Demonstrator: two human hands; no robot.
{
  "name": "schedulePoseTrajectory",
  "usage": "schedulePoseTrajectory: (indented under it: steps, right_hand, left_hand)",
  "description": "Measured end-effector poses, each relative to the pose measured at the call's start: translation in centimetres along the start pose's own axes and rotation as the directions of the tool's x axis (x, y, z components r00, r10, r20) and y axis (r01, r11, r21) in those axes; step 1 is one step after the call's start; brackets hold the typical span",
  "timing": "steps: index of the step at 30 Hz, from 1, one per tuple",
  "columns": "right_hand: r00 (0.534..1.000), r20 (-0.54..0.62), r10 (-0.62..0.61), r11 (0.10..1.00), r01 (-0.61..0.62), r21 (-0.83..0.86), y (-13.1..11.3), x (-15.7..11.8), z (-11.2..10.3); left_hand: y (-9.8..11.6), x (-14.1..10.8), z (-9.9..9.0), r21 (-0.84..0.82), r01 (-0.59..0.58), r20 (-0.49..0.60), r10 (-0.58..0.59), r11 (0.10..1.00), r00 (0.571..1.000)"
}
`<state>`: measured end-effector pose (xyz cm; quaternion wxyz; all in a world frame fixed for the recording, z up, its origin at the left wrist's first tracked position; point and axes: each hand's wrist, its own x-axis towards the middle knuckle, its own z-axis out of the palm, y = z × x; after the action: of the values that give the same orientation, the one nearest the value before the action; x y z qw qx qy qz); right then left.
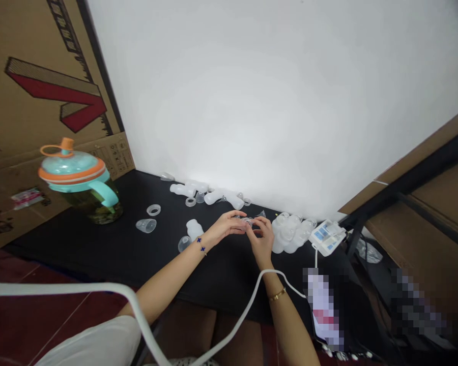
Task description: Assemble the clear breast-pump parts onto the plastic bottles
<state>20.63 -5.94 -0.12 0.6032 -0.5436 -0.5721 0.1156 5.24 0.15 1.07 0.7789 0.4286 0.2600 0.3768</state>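
Note:
My left hand (227,227) and my right hand (261,236) meet over the black table, both closed on a small clear plastic piece (247,222). Its exact shape is partly covered by my fingers. Left of my left hand lie a white bottle (194,230) and a clear dome cap (183,244). Farther left are a clear ring (153,209) and a clear cap (146,225). White bottles (182,190) and rings lie along the wall behind my hands. Just right of my right hand sits a cluster of white bottles with clear tops (290,233).
A large lidded jug (80,183) stands at the left by a cardboard box (34,96). At the right are a white power strip (327,237) and a phone (324,310). A white cable (130,300) loops across the foreground, past my right forearm.

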Motion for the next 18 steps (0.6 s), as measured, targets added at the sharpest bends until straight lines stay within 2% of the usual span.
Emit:
schedulePoseTrajectory:
  steps: [3,6,9,11,13,14,16,18]
  right_hand:
    - [1.0,0.001,0.0,1.0,0.0,0.004,0.1,0.0,0.0]
    - [1.0,-0.011,0.01,1.0,-0.01,0.009,0.2,0.1,0.1]
    - [0.999,-0.01,0.034,0.999,-0.034,0.005,0.4,0.2,0.2]
    - [0.999,0.002,0.04,0.999,-0.04,-0.005,0.6,0.2,0.2]
    - [0.999,0.013,0.035,0.999,-0.034,-0.017,0.8,0.2,0.3]
    - [0.999,0.021,0.032,0.999,-0.032,-0.024,0.9,0.2,0.3]
    - [0.998,0.049,0.039,0.998,-0.037,-0.042,1.2,0.2,0.4]
    - [0.995,0.081,0.058,0.997,-0.053,-0.063,1.6,0.1,0.5]
  left_hand:
    - [0.0,0.1,-0.1,0.032,0.007,-0.001,-0.007,0.999,1.0]
    - [0.2,0.2,-0.3,0.148,-0.004,-0.052,0.012,0.989,0.999]
    - [0.8,0.4,-0.9,0.33,-0.06,-0.133,0.109,0.942,0.985]
    - [1.4,0.5,-1.6,0.474,-0.1,-0.179,0.207,0.875,0.962]
    - [2.2,0.3,-2.3,0.66,-0.122,-0.213,0.34,0.741,0.916]
    - [2.6,0.1,-2.7,0.762,-0.077,-0.242,0.392,0.644,0.888]
    - [3.4,-0.4,-3.2,0.91,0.162,-0.338,0.456,0.381,0.823]
    - [4.1,-1.0,-3.7,0.887,0.428,-0.455,0.476,0.171,0.753]
